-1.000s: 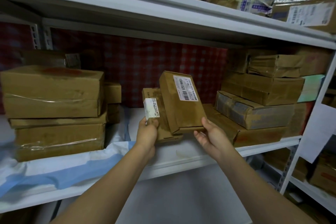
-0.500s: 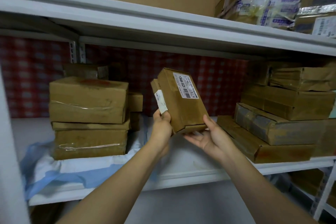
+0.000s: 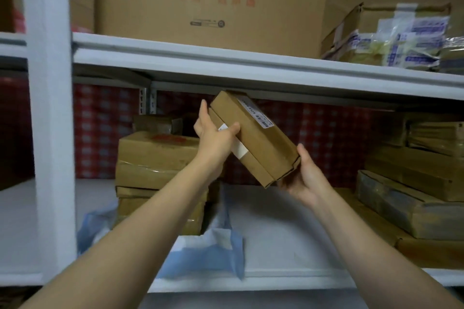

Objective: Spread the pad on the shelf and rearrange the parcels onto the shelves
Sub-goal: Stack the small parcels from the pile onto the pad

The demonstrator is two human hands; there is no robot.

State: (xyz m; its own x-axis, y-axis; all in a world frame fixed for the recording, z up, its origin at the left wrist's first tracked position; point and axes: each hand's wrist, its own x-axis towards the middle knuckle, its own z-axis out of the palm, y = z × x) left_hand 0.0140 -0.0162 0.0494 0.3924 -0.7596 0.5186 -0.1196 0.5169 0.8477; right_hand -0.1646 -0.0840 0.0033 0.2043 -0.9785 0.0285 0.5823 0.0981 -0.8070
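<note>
Two flat brown parcels are held together, tilted, in front of the middle shelf opening, their top end just under the upper shelf board. My left hand grips their left side, thumb over the front near a white label. My right hand cups their lower right end from below. A blue and white pad lies rumpled on the middle shelf, partly under a stack of brown parcels at the left.
Another stack of brown parcels fills the shelf's right side. A large printed carton and taped packages stand on the upper shelf. A white upright post rises at the left. Red checked cloth backs the shelf.
Both hands have lifted the two parcels up from the middle shelf toward the upper board and tilted them. The view has swung up and to the right.
</note>
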